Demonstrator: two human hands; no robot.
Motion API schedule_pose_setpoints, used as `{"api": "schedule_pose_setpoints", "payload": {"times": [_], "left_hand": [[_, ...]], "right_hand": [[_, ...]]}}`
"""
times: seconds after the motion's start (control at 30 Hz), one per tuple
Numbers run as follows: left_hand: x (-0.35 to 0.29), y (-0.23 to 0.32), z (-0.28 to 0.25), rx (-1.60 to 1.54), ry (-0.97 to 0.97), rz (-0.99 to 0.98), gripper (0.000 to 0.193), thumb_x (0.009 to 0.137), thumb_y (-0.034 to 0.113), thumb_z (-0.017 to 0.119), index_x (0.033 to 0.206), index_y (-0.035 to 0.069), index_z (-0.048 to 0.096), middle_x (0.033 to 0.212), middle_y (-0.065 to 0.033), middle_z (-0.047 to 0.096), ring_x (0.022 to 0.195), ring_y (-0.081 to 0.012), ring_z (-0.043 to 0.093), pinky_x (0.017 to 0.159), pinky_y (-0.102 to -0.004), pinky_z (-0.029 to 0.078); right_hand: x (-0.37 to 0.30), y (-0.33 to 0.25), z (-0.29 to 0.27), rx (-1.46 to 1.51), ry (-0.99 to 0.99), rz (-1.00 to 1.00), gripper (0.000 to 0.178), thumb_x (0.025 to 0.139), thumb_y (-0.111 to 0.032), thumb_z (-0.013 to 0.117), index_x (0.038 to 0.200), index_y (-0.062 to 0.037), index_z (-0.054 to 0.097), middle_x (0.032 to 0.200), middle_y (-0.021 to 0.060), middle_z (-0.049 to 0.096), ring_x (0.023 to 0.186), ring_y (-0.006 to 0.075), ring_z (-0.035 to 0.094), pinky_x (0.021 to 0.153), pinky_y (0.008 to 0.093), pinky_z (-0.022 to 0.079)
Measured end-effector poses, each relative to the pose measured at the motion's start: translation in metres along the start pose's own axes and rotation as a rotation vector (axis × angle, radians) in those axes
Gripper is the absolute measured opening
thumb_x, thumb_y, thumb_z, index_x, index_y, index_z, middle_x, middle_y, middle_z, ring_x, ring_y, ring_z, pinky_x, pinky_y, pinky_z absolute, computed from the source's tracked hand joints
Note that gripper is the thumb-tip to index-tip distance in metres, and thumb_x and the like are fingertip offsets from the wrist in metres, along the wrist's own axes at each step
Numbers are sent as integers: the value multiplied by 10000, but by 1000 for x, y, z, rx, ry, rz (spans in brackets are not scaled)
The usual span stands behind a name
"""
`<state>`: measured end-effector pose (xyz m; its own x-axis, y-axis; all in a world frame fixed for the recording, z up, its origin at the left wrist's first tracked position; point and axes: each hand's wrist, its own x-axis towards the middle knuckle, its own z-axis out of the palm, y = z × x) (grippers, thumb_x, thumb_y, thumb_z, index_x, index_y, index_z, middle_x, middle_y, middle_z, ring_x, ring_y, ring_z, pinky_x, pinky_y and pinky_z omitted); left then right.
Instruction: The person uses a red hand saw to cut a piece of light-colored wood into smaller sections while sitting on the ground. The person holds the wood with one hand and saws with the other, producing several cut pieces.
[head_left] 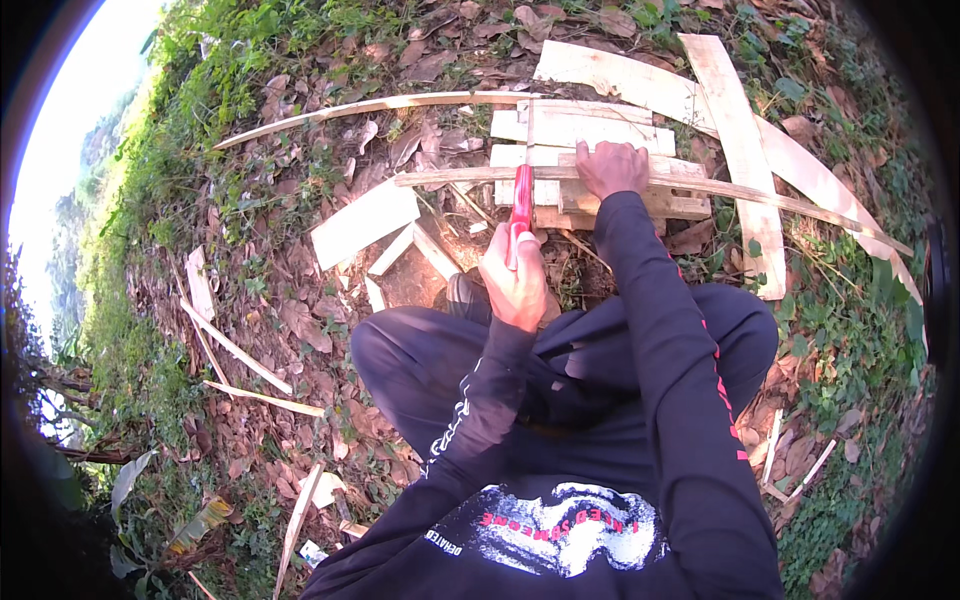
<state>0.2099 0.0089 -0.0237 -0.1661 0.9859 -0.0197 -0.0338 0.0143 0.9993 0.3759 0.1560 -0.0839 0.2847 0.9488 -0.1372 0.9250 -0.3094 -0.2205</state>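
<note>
My left hand [515, 280] is closed round the red handle [522, 195] of a hand saw. Its thin blade [530, 135] points away from me, across a long narrow wooden strip [460, 177]. Just right of the saw, my right hand [612, 170] is wrapped over that strip and presses it on a low stack of pale boards [598, 128]. The strip runs crosswise, jutting out past the stack on both sides. Whether the saw's teeth have cut into the wood cannot be made out.
A wide plank [735, 160] lies over another long board [610, 75] at the right. Beyond the stack rests a thin curved strip [360, 106]. Short offcuts [366, 225] lie left of my knees, with slats [240, 345] farther left on leaf-covered ground.
</note>
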Motion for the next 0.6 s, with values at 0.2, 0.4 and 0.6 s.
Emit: {"api": "schedule_pose_setpoints", "payload": {"times": [0.2,0.4,0.6], "left_hand": [[-13,9,17,-190,49,-121,200,1013,147,446,870,32,525,599,27,406,465,-36,338,427,-209,272],[-21,-1,12,-300,51,-136,133,1005,85,463,894,33,516,657,51,428,517,-6,349,480,-182,281],[-4,12,0,-334,-17,-187,121,992,76,482,887,34,525,633,61,417,501,-4,344,448,-191,262]], "right_hand": [[5,15,4,6,28,13,524,934,-453,423,882,-65,771,919,151,739,958,258,651,935,428,376],[3,16,6,-2,-45,-25,496,927,-439,434,956,-71,764,963,139,736,995,268,639,949,427,374],[-16,19,2,10,46,-155,685,920,-660,436,1321,-136,620,1203,144,653,1187,268,562,1089,499,330]]}}
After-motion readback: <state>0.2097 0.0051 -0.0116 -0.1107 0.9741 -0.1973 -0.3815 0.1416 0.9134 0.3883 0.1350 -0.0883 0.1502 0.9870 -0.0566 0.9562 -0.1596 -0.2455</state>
